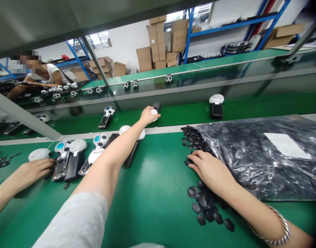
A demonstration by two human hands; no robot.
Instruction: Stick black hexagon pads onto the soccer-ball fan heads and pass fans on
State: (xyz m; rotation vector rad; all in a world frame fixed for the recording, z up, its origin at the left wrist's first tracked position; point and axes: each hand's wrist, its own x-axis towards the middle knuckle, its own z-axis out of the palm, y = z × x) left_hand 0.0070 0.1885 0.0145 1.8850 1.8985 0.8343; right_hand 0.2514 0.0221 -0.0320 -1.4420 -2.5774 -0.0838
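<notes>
My left hand (147, 116) reaches out over the dark green conveyor belt, closed around the white ball-shaped top of a device (154, 112). The device's dark body points away behind the fingers. At the right, my right hand (208, 168) is bent over loose black pentagon pieces (195, 136), with thumb and fingertips pinched at one black pentagon piece (187, 162). More black pentagons (204, 203) lie scattered below that wrist. Under and beside my left forearm stand several ball-topped devices, among them one with a black case (74, 165) and one with its circuitry showing (61, 167).
A big clear bag of black pieces (251, 162) covers the right of the green table (153, 179). Another person's hand (31, 172) rests at the left. One device (216, 106) lies on the belt (183, 110). Across it, a co-worker (52, 74) sits near football-patterned balls (57, 89).
</notes>
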